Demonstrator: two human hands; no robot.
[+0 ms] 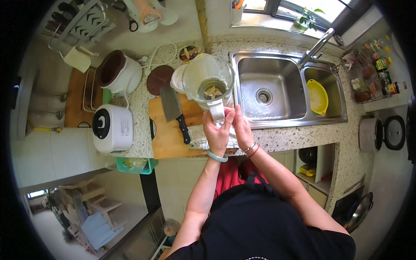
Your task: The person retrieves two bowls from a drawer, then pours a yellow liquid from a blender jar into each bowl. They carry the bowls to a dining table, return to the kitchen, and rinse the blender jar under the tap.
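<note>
A clear blender jug (200,80) with blades at its bottom and a white handle (216,110) stands near the sink's left edge. My left hand (216,133) is closed on the handle, thumb raised along its right side. My right hand (244,130) is close beside the left thumb, its visible fingers stretched out; some fingers are hidden from view. Left of the jug, a cleaver (172,105) with a black handle lies on a wooden cutting board (162,141). A pale patterned cloth (198,139) lies by my left wrist.
On the right is a steel double sink (271,79) with a tap (318,45) and a yellow strainer (317,98). Leftward stand a white rice cooker (113,128), a white pot with a brown inside (125,71), a brown lid (160,80) and a teal bin (149,166) below the counter edge.
</note>
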